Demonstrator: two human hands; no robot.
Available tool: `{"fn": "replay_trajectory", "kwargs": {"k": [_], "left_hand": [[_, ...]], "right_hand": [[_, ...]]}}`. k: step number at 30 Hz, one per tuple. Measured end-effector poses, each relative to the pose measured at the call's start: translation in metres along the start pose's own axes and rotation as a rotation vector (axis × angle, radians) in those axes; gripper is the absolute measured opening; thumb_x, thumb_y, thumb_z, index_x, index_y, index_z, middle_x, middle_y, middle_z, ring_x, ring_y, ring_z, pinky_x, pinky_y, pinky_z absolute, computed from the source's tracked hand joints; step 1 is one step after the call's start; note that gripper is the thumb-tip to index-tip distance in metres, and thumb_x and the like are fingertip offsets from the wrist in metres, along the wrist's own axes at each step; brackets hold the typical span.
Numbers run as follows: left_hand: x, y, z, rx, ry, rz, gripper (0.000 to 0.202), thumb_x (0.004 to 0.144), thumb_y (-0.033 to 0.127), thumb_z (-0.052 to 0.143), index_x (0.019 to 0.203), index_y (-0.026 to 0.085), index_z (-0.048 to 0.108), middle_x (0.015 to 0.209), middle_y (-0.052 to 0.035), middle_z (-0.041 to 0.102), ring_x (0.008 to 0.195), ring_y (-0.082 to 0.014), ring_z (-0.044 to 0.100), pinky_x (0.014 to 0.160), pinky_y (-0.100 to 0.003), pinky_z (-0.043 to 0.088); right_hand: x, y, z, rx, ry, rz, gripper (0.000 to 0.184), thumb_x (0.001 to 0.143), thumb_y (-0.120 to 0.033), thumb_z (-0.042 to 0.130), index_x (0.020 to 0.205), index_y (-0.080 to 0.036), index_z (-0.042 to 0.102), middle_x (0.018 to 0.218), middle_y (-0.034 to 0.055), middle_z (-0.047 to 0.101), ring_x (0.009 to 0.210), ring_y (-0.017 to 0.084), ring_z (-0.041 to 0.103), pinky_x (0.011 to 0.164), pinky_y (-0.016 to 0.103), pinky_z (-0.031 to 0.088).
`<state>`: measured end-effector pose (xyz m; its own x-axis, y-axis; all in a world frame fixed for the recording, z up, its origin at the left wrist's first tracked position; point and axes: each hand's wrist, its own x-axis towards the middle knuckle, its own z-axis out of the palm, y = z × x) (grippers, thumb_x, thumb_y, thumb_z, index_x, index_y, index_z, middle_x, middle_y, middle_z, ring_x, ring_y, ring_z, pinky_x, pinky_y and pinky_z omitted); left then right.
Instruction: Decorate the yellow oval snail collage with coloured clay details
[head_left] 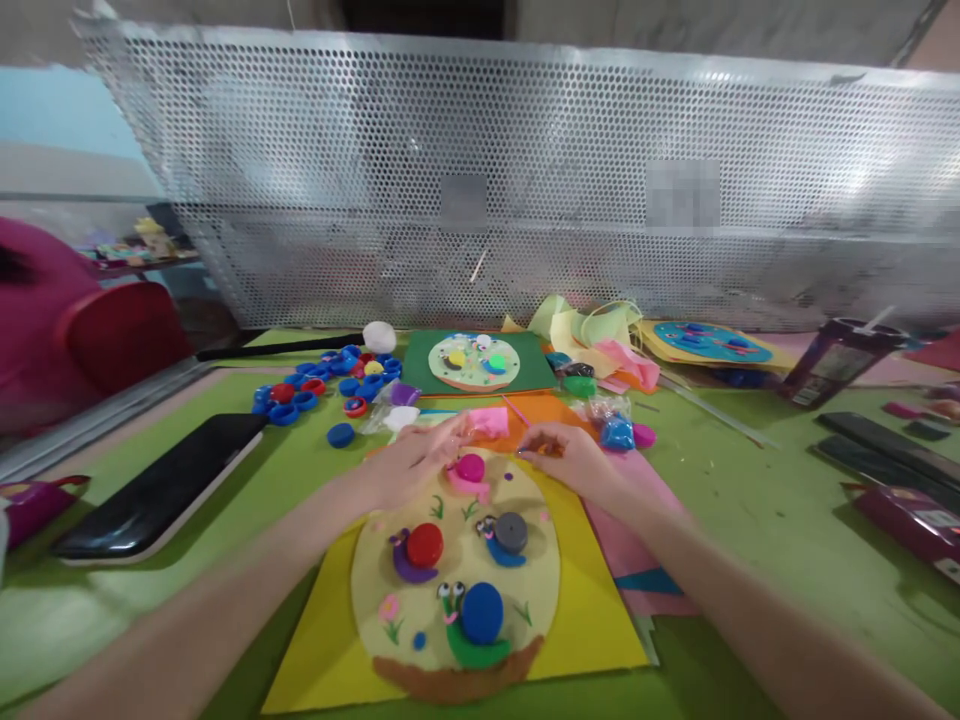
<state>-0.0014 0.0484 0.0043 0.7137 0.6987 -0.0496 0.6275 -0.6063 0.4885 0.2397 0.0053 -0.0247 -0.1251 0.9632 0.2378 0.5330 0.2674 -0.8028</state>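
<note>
A cream oval card [457, 540] on a yellow sheet [600, 635] lies before me, decorated with several clay snails with bottle-cap shells. The blue-capped snail [480, 615] is nearest; the pink snail [469, 470] sits at the top. Above the card's upper left edge is my left hand [420, 455], slightly blurred, its fingers closed together near a pink packet [489, 422]. Whatever those fingertips hold does not show clearly. My right hand [566, 457] is over the upper right edge, fingers curled and thumb pinched in; anything between them is too small to name.
Blue and red bottle caps [300, 390] and a phone [165, 485] lie left. Behind is a finished snail picture [474, 360] on green. Clay bags [616, 430], a ruler [720, 415] and a dark cup with a straw [840, 360] are right. A perforated metal screen [525, 180] stands behind.
</note>
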Motion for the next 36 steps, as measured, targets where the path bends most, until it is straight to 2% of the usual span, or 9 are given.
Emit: {"fn": "replay_trajectory", "kwargs": {"k": [5, 10, 12, 15, 18, 21, 25, 30, 36], "left_hand": [[-0.002, 0.004, -0.005, -0.005, -0.083, -0.052, 0.059, 0.089, 0.056, 0.007, 0.141, 0.028, 0.007, 0.137, -0.0023, 0.041, 0.132, -0.0253, 0.021, 0.105, -0.052, -0.001], [-0.006, 0.005, -0.013, 0.109, -0.058, -0.045, 0.066, 0.087, 0.062, 0.022, 0.141, 0.026, 0.011, 0.147, -0.0045, 0.016, 0.132, -0.0278, 0.02, 0.106, -0.046, 0.01], [-0.006, 0.001, -0.017, 0.179, -0.066, -0.03, 0.061, 0.087, 0.059, 0.027, 0.14, 0.029, 0.016, 0.146, -0.0035, 0.023, 0.13, -0.0287, 0.027, 0.104, -0.045, 0.018], [-0.003, -0.005, -0.02, 0.292, -0.056, 0.008, 0.044, 0.091, 0.042, 0.032, 0.133, 0.032, 0.033, 0.134, -0.0017, 0.045, 0.116, -0.0259, 0.046, 0.096, -0.038, 0.033], [0.002, -0.008, -0.019, 0.354, 0.024, -0.003, 0.039, 0.089, 0.028, 0.033, 0.125, 0.022, 0.046, 0.12, -0.0082, 0.057, 0.106, -0.0259, 0.053, 0.089, -0.036, 0.038], [0.004, -0.008, -0.017, 0.346, 0.065, -0.026, 0.036, 0.088, 0.025, 0.032, 0.116, 0.017, 0.053, 0.113, -0.0119, 0.06, 0.103, -0.027, 0.054, 0.086, -0.037, 0.04], [0.005, -0.012, -0.015, 0.31, 0.1, -0.053, 0.033, 0.084, 0.024, 0.035, 0.109, 0.017, 0.055, 0.108, -0.0111, 0.06, 0.101, -0.0256, 0.055, 0.084, -0.034, 0.041], [0.004, -0.021, -0.017, 0.217, 0.059, -0.125, 0.032, 0.078, 0.029, 0.045, 0.107, 0.019, 0.055, 0.09, -0.0063, 0.064, 0.084, -0.0228, 0.06, 0.071, -0.029, 0.044], [0.001, -0.023, -0.021, 0.078, -0.031, -0.192, 0.049, 0.071, 0.042, 0.054, 0.113, 0.017, 0.051, 0.103, -0.008, 0.062, 0.091, -0.0252, 0.058, 0.074, -0.029, 0.044]], "right_hand": [[-0.005, -0.005, 0.002, -0.033, 0.004, 0.003, 0.007, 0.069, -0.026, 0.06, 0.068, -0.019, 0.059, 0.069, -0.0003, 0.064, 0.06, 0.012, 0.056, 0.058, 0.025, 0.043], [-0.008, -0.006, 0.002, -0.042, -0.011, -0.008, 0.007, 0.072, -0.025, 0.058, 0.07, -0.02, 0.062, 0.071, -0.0001, 0.066, 0.067, 0.014, 0.059, 0.062, 0.025, 0.045], [-0.009, -0.007, 0.002, -0.046, -0.004, -0.011, 0.009, 0.073, -0.026, 0.057, 0.074, -0.021, 0.064, 0.076, 0.0005, 0.068, 0.069, 0.014, 0.06, 0.063, 0.026, 0.045], [-0.011, -0.01, 0.001, -0.05, 0.015, -0.017, 0.012, 0.075, -0.024, 0.055, 0.078, -0.022, 0.067, 0.082, 0.0014, 0.069, 0.074, 0.015, 0.062, 0.067, 0.027, 0.047], [-0.011, -0.014, 0.001, -0.067, 0.039, -0.025, 0.012, 0.074, -0.021, 0.056, 0.078, -0.022, 0.068, 0.082, 0.0018, 0.069, 0.074, 0.015, 0.062, 0.067, 0.026, 0.047], [-0.011, -0.016, 0.001, -0.09, 0.064, -0.023, 0.012, 0.073, -0.018, 0.057, 0.078, -0.021, 0.068, 0.078, 0.0013, 0.069, 0.069, 0.014, 0.06, 0.063, 0.025, 0.046], [-0.01, -0.016, -0.002, -0.115, 0.077, -0.019, 0.011, 0.073, -0.017, 0.057, 0.078, -0.021, 0.066, 0.078, 0.0002, 0.068, 0.066, 0.012, 0.057, 0.063, 0.024, 0.045], [-0.011, -0.014, -0.005, -0.135, 0.0, -0.024, 0.008, 0.072, -0.017, 0.058, 0.072, -0.021, 0.066, 0.072, -0.0008, 0.067, 0.06, 0.011, 0.054, 0.058, 0.023, 0.043], [-0.017, -0.024, -0.015, -0.142, -0.133, -0.047, 0.006, 0.072, -0.019, 0.06, 0.071, -0.022, 0.064, 0.072, -0.0014, 0.066, 0.064, 0.012, 0.056, 0.058, 0.023, 0.043]]}}
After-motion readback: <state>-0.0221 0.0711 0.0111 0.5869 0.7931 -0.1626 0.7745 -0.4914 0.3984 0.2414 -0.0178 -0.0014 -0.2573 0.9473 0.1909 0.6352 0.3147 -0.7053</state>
